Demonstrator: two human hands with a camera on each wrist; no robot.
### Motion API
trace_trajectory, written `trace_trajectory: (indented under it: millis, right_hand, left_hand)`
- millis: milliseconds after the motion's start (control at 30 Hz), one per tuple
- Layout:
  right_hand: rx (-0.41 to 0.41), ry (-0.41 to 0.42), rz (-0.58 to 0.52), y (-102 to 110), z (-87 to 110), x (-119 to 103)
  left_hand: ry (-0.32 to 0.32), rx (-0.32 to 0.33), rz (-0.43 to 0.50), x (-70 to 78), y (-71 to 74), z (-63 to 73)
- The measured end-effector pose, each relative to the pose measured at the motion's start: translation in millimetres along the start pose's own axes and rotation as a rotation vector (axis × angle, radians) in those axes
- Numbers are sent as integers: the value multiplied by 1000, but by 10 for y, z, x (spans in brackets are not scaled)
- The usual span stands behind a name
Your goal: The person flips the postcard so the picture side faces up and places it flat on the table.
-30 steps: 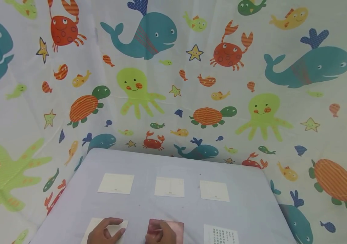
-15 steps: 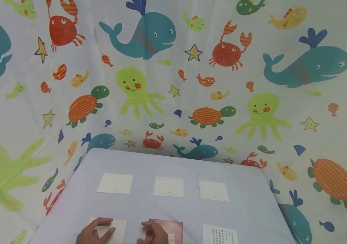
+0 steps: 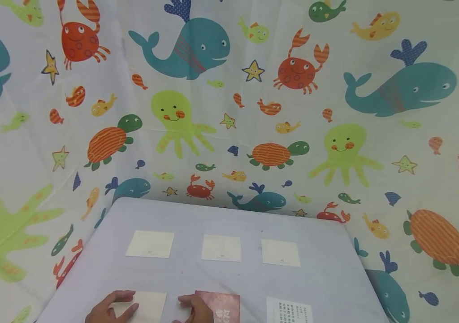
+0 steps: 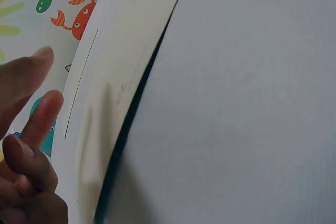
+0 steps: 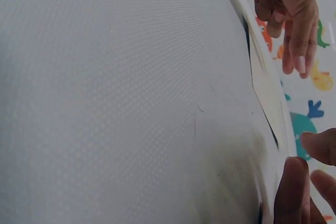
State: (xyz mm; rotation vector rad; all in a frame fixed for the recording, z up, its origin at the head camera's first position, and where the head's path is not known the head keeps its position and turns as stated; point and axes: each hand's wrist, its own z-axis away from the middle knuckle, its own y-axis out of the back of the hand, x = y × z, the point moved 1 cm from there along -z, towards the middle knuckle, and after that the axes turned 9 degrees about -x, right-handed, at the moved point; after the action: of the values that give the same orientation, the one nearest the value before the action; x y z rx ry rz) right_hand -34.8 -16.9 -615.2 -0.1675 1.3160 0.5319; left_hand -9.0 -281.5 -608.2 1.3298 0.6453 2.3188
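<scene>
My left hand, thumb and fingers apart in a loose curve, overlaps the left part of a cream card at the front left of the table. Nothing lies between its fingertips; the left wrist view shows the fingers beside a cream card. My right hand has loosely bent fingers and overlaps the left edge of a dusty-red card with pale characters. It holds nothing. The right wrist view has the right hand's fingertips low at the right and the left hand above.
Three cream cards lie in a back row: left, middle and right. A white card with printed text is at the front right. A curtain with sea animals hangs behind the white-covered table.
Both hands have shifted left. The right hand has come off much of the red card, baring its characters, and the left hand has slid toward its card's left side. The cards stay put.
</scene>
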Motion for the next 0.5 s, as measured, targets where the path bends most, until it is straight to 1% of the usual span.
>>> trace_trajectory:
  millis: [100, 167, 333, 500]
  right_hand:
    - [-12, -14, -7, -16, -24, 7]
    - [-20, -12, 18, -23, -42, 8]
    - [-6, -9, 78, -58, -85, 31]
    - [-8, 1, 86, -72, -99, 74]
  left_hand:
    - [-1, 6, -27, -60, 60, -36]
    - [3, -3, -40, -120, 89, -65]
    - [34, -46, -61, -278, 130, -134]
    - [48, -81, -71, -404, 207, -187]
